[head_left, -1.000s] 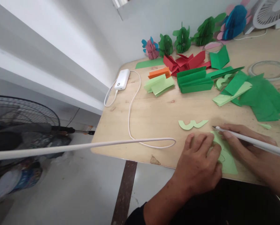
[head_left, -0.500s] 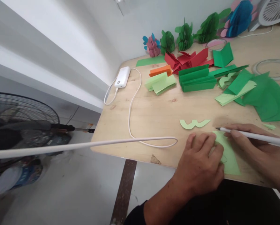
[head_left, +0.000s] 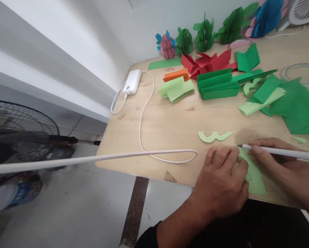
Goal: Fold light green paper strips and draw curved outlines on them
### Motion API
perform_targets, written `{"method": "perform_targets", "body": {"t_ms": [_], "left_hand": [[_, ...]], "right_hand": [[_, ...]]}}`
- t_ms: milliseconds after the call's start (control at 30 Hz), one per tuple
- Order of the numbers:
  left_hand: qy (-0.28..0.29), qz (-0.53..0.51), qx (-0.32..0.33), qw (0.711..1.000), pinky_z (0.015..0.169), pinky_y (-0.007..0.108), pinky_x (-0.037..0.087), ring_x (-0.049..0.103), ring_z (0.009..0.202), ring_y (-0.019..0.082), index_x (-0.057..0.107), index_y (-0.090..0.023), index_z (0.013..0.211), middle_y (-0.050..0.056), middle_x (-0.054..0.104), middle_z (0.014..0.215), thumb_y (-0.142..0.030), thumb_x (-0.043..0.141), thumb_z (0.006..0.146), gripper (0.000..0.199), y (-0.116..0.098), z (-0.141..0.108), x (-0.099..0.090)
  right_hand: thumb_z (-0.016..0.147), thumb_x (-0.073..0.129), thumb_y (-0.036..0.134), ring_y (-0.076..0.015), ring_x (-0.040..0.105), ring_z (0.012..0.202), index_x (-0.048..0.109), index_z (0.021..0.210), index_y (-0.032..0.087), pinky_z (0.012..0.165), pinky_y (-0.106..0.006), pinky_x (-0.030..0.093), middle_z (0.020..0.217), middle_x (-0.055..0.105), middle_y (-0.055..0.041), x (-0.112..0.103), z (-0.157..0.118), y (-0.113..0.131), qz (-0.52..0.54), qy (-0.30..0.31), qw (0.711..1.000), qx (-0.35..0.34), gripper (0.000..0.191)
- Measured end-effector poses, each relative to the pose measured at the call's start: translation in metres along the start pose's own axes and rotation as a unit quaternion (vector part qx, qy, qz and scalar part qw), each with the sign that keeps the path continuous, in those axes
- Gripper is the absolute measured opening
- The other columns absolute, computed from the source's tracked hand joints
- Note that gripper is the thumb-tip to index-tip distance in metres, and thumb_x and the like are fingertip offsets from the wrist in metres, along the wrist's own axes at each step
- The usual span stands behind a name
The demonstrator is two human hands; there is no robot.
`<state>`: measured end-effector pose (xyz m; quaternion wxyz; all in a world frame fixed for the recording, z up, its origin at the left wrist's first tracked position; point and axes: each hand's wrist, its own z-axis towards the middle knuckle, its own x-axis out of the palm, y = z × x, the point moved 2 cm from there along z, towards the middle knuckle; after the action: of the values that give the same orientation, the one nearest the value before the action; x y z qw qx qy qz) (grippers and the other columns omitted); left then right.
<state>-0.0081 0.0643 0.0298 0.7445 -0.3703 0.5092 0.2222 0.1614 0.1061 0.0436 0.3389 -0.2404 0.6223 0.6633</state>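
- Left hand (head_left: 220,187): I see it spread flat, fingers pressing the light green paper (head_left: 252,174) onto the near edge of the table (head_left: 170,127).
- Right hand (head_left: 286,168): fingers pinched round a white pencil (head_left: 278,152), tip at the paper's far corner.
- Step, as I judge it: tracing an outline; the next stroke calls for steady pressure.
- Cut-out scrap (head_left: 214,136): just beyond.

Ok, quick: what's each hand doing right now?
Left hand: flat, pressing down the paper.
Right hand: closed on the pencil.
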Motion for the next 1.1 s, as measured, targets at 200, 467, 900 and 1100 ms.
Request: {"method": "perform_targets", "body": {"t_ms": [200,467,900,1100], "left_hand": [[-0.008,0.000,0.002,1.000,0.117,0.050,0.032,0.046,0.133,0.027,0.060,-0.014,0.127,0.012,0.055,0.144,-0.033,0.042,0.097,0.040,-0.0002,-0.0003,0.0005],[-0.004,0.001,-0.001,1.000,0.118,0.050,0.031,0.046,0.135,0.026,0.060,-0.014,0.127,0.012,0.053,0.147,-0.033,0.043,0.097,0.039,-0.0003,-0.0009,0.0011],[-0.002,0.004,-0.001,1.000,0.119,0.050,0.030,0.045,0.136,0.027,0.060,-0.014,0.127,0.012,0.052,0.147,-0.032,0.042,0.097,0.039,-0.0003,-0.0010,0.0020],[-0.004,0.010,0.003,1.000,0.118,0.050,0.032,0.045,0.136,0.027,0.061,-0.014,0.125,0.012,0.053,0.146,-0.032,0.045,0.095,0.038,0.0000,-0.0009,0.0019]], "right_hand": [[0.074,0.050,0.078,-0.0204,0.068,0.069,0.070,0.077,0.026,0.061,-0.034,0.049,0.076,0.076,-0.0025,0.0005,-0.0015,-0.0026,0.004,0.004,1.000,0.003,0.055],[0.072,0.056,0.074,-0.0208,0.070,0.072,0.071,0.080,0.027,0.062,-0.033,0.051,0.081,0.076,-0.0023,0.0025,-0.0014,-0.0045,0.017,0.018,0.999,0.020,0.050],[0.075,0.055,0.072,-0.0195,0.070,0.071,0.071,0.081,0.026,0.060,-0.030,0.052,0.080,0.076,-0.0026,0.0017,-0.0047,-0.0050,0.014,0.015,1.000,0.003,0.049],[0.076,0.053,0.074,-0.0190,0.068,0.067,0.070,0.080,0.026,0.059,-0.031,0.051,0.076,0.075,-0.0030,0.0010,-0.0067,-0.0039,0.009,0.008,1.000,-0.001,0.051]]}}
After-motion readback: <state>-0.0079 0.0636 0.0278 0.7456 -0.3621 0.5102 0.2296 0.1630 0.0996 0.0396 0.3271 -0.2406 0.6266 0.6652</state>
